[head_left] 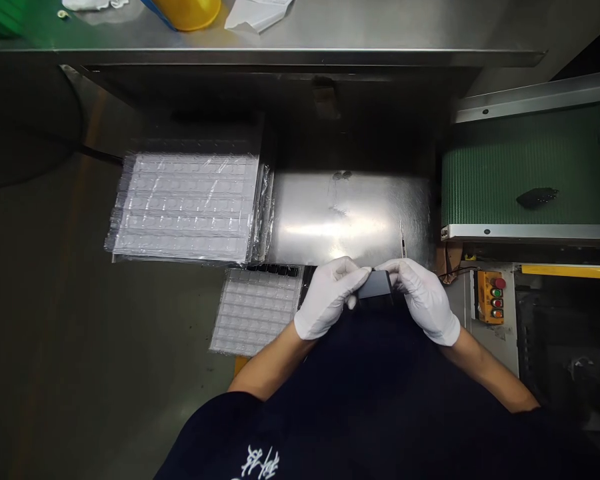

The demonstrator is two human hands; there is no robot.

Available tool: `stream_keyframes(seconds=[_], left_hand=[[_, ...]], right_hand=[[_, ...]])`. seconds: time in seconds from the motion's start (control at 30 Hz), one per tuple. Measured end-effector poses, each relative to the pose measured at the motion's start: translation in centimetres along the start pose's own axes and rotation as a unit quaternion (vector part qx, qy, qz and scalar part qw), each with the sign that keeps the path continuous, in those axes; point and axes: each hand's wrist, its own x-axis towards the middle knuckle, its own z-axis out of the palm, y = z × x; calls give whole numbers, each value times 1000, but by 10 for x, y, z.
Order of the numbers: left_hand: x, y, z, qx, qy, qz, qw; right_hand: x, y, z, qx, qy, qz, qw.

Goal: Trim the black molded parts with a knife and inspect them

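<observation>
Pinched narrowly between the gloved left hand [327, 298] and right hand [421, 300], a dark grey block [375, 285] is held and could be dropped if the hold slackens on its smooth faces.

One head-worn view, facing forward and down, close above the left hand [327, 297] and right hand [423, 300]

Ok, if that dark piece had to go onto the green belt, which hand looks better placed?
Probably the right hand. It grips the dark piece on the side facing the green conveyor belt. The left hand holds the far side, nearer the clear plastic trays.
</observation>
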Motion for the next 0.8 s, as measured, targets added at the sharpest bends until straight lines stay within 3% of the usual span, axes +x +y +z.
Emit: stream_keyframes(seconds=[0.2, 0.37, 0.5, 0.63, 0.8], left_hand=[[5, -9, 1, -71, -54, 19, 996], [8, -28, 6, -137, -96, 52, 985], [11, -39, 9, -182, -113, 57, 975], [12, -34, 12, -202, -128, 58, 969], [10, -22, 14, -184, -103, 72, 975]], right_hand=[[-4, -6, -1, 5, 40, -113, 993], [-7, -20, 7, 146, -43, -161, 975], [-7, -23, 12, 202, -68, -163, 963], [-5, -14, 4, 187, -61, -195, 961], [-3, 2, -17, 127, -46, -231, 964]])
